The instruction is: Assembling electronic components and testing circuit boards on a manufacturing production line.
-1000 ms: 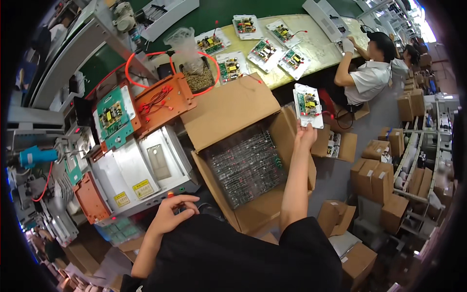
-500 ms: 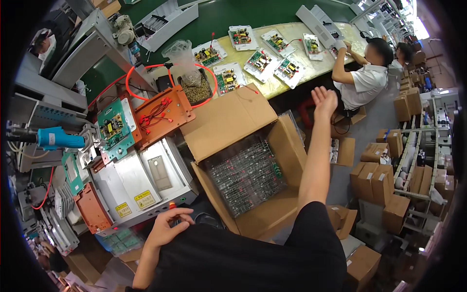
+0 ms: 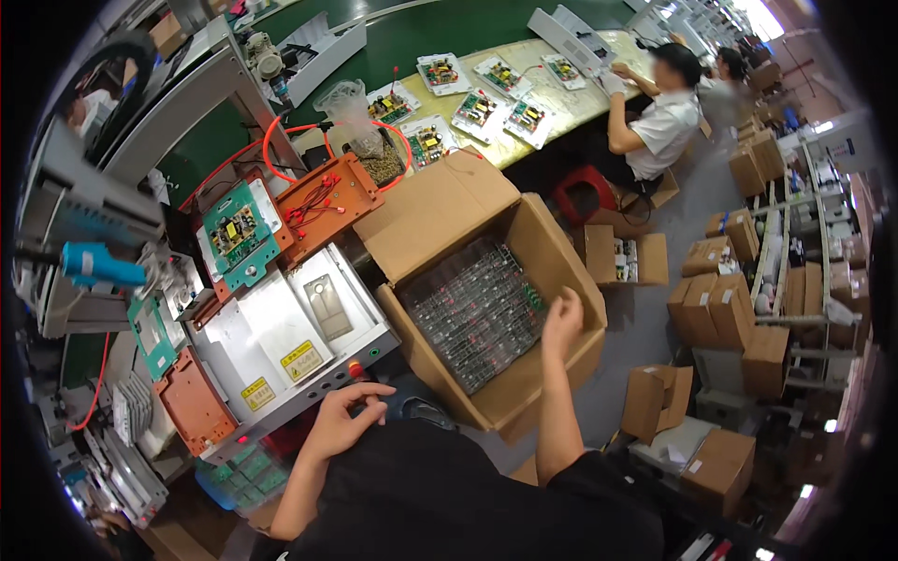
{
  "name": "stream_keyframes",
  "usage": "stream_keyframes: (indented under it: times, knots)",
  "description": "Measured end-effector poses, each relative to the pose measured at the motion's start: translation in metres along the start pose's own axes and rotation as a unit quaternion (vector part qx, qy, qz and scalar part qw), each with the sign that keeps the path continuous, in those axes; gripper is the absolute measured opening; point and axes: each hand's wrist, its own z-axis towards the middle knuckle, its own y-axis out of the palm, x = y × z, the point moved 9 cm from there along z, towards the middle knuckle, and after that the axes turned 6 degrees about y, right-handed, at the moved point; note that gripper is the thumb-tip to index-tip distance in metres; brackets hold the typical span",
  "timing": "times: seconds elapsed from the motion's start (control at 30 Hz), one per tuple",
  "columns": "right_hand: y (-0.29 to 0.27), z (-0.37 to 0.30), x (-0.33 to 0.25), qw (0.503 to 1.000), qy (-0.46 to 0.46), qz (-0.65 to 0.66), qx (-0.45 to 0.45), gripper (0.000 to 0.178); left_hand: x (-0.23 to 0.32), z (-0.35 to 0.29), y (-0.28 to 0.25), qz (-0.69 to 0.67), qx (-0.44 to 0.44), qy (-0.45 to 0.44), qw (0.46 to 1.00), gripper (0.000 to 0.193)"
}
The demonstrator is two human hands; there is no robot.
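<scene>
In the middle, a grey bundle of small parts (image 3: pixel 477 313) inside a brown box (image 3: pixel 554 252), and over the box's right side the right hand (image 3: pixel 562 323), fingers loosely bent, with nothing in it. Nearer and to the left, the left hand (image 3: pixel 348 423), empty, fingers curled, near the red button (image 3: pixel 355 369) of a silver machine (image 3: pixel 267 323). Farther out, red wires (image 3: pixel 316 198) in an orange tray (image 3: pixel 348 183) on the left, boards (image 3: pixel 477 109) on a yellow table (image 3: pixel 575 108), and a person in white (image 3: pixel 662 129) at far right.
</scene>
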Motion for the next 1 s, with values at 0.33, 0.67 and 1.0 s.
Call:
stream_keyframes:
  times: [0.33,0.67,1.0]
  knots:
    - [0.029,-0.122,0.184,0.938,0.283,0.149,-0.135,0.053,-0.061,0.014,0.104,0.033,-0.195,0.008,0.98,0.019]
    - [0.095,-0.141,0.128,0.948,0.097,0.204,-0.226,0.032,-0.184,0.131,0.237,0.398,-0.063,0.164,0.901,0.047]
    - [0.001,-0.067,0.122,0.832,0.158,0.333,-0.415,0.026,-0.187,0.109,0.162,0.549,-0.007,0.028,0.835,0.042]
